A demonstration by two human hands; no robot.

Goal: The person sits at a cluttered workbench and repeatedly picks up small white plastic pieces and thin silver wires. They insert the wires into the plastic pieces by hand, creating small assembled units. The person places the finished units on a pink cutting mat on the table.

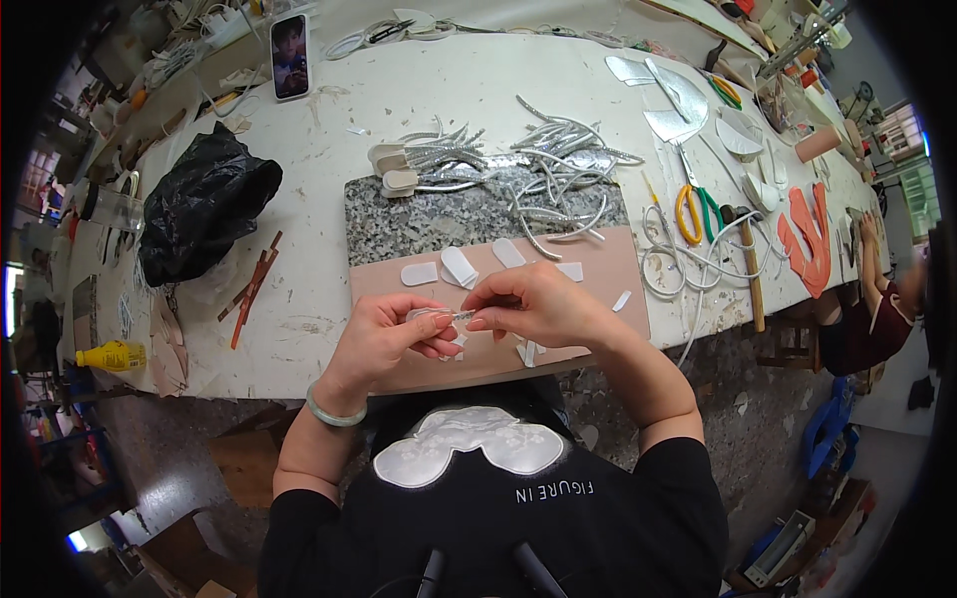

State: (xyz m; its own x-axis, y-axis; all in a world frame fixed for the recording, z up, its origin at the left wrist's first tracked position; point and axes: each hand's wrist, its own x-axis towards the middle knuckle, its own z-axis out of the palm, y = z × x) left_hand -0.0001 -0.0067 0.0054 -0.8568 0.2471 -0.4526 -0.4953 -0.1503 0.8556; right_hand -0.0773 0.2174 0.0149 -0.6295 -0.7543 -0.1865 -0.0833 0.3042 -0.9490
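My left fingers (429,325) and right fingers (490,320) pinch a small pale piece (463,316); tabbed silver strips (446,155) seem done; loose silver strips (570,140), white tabs (459,267) seem left.

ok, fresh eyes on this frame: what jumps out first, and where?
Probably the crumpled black plastic bag, a big dark lump at the left of the white table. Then the tangled silver cords across the far edge of the speckled slab. Mid-picture, the left grip and right grip pinch a small pale piece over the pink board.
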